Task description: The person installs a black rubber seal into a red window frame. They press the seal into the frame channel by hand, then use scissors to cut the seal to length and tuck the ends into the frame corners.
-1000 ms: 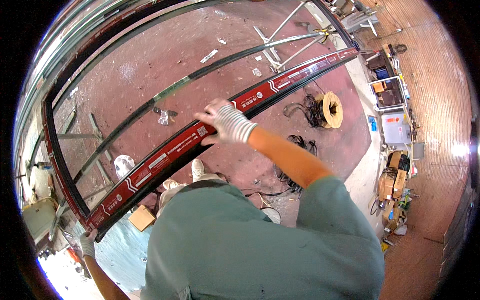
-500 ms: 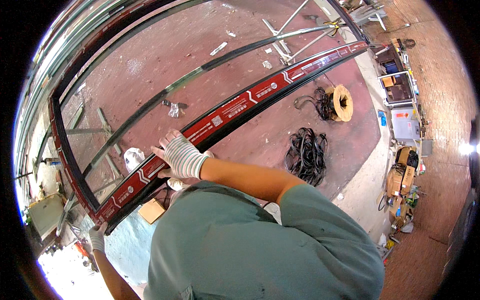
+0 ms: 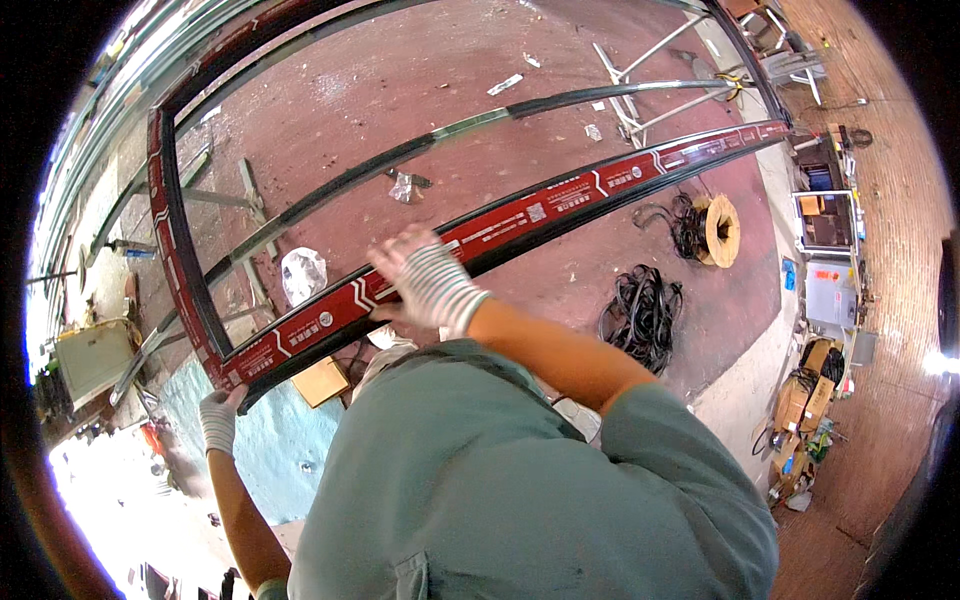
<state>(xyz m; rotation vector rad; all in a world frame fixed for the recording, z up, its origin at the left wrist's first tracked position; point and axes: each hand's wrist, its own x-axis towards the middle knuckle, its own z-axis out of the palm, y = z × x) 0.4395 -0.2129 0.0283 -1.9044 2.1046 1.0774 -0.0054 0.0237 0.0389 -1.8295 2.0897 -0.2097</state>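
Observation:
A large rectangular frame (image 3: pixel 575 193), dark with red printed film along its faces, stretches across in front of me. My left hand (image 3: pixel 219 418), in a striped glove with bare fingertips, grips its near left corner. Farther along the near bar is my right hand (image 3: pixel 432 280), gloved alike. Its fingers reach over the film and its thumb lies at the near edge; motion slightly blurs them. Parts of the fingers behind the bar are hidden. A thinner curved-looking metal bar (image 3: pixel 395 150) runs inside the frame's outline.
Black strapping lies in a heap (image 3: pixel 645 315), near a wooden spool (image 3: pixel 722 231). A clear plastic bag (image 3: pixel 303 275) and a cardboard box (image 3: pixel 320 381) are close to the near bar. Light metal stands (image 3: pixel 625 95) are at the far side. Boxes and tools (image 3: pixel 810 395) line the right.
My view has turned, and the frame sits farther right in it. My right hand has shifted slightly along the near bar toward the left corner. My left hand stays at the corner.

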